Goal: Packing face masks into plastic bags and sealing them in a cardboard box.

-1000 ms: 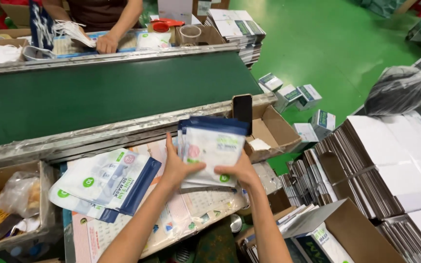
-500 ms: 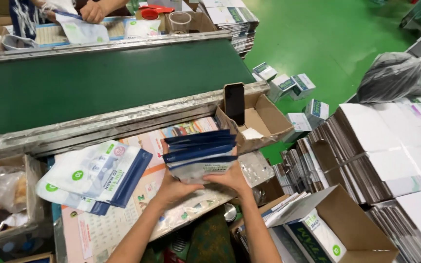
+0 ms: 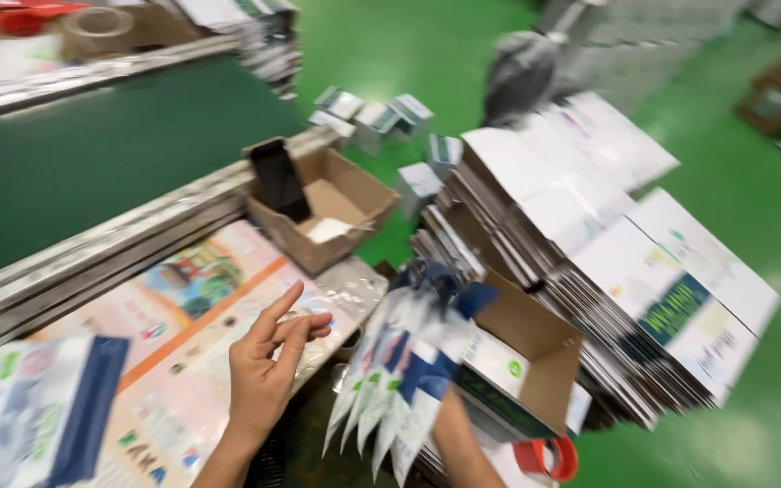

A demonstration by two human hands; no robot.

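now only the right hand (image 3: 449,425) grips the pouches (image 3: 390,380), its fingers hidden; left hand (image 3: 268,361) fingers spread.

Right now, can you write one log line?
left hand: open, empty | right hand: hidden behind fanned blue-and-white plastic pouches | nearby: open brown cardboard box

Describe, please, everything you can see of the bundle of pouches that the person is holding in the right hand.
The bundle of pouches is a fanned stack of flat, glossy packets, mostly white with dark blue bands and small green marks. They look like thin plastic film. It hangs with pointed white corners downward, blurred by motion, over the open flap of a brown cardboard box. The right hand is largely hidden behind it, with only the forearm showing below. The left hand is apart from it, open, over the printed sheet.
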